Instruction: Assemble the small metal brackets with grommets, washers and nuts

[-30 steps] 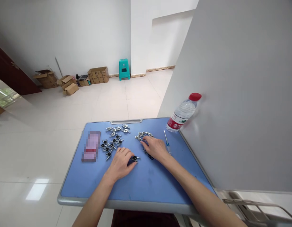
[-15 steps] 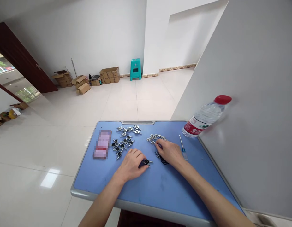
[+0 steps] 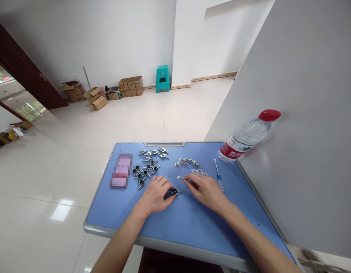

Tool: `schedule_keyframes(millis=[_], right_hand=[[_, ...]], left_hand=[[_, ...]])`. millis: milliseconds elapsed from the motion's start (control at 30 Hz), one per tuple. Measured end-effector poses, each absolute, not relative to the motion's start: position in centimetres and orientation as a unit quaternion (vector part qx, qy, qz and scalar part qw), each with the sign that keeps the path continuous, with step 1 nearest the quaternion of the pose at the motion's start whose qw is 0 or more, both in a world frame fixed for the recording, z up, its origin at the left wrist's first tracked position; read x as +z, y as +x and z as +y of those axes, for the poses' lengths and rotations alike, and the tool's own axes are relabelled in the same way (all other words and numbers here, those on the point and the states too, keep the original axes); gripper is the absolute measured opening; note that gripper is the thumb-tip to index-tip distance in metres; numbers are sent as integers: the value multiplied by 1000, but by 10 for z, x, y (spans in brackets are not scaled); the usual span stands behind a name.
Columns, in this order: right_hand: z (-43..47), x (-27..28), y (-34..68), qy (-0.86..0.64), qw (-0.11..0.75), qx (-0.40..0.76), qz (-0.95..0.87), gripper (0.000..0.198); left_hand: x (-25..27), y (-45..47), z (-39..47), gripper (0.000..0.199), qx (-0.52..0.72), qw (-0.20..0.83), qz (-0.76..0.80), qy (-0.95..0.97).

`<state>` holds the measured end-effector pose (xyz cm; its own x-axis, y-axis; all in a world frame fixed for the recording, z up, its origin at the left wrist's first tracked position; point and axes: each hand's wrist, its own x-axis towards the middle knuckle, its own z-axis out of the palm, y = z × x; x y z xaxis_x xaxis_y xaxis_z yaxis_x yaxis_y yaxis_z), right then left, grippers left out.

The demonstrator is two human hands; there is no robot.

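Note:
My left hand (image 3: pixel 156 194) rests on the table, its thumb and fingers closed round a small metal fitting with a round black face (image 3: pixel 174 191). To the right, my right hand (image 3: pixel 206 188) pinches a small silver metal piece (image 3: pixel 180 178) with a rounded end and a thin stem, just above and right of the fitting. Similar silver pieces (image 3: pixel 187 161) lie in an arc beyond my right hand. Flat silver plates (image 3: pixel 203 174) sit close behind its knuckles, partly hidden. More black-faced fittings (image 3: pixel 146 172) are grouped left of centre, with silver forked pieces (image 3: pixel 154 152) behind them.
A screwdriver (image 3: pixel 219 175) lies right of my right hand on the blue table (image 3: pixel 186 231). Behind it stands a water bottle (image 3: pixel 243 138) against the grey panel. A blurred pinkish rectangle (image 3: pixel 121 170) is at the left. A green stool (image 3: pixel 163 79) and cardboard boxes (image 3: pixel 131 86) line the wall.
My right hand has drawn back from the silver pieces toward me, and one piece now shows in its fingers. My left hand keeps hold of the black-faced fitting.

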<state>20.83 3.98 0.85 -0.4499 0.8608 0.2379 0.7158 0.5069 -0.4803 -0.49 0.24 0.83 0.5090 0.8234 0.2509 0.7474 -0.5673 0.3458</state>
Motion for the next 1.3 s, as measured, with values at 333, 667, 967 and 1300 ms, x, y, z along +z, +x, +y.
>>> schedule_keyframes(millis=[333, 667, 967, 1300], right_hand=[[26, 15, 200, -366, 197, 136, -899, 18], [23, 12, 197, -370, 148, 116, -910, 18], [24, 13, 197, -377, 131, 112, -910, 19], [24, 14, 197, -384, 112, 116, -909, 14]], left_hand=[[8, -5, 5, 10, 192, 104, 450, 866], [8, -5, 6, 8, 185, 105, 448, 868], [8, -4, 5, 10, 181, 109, 446, 870], [5, -6, 6, 8, 179, 115, 443, 871]])
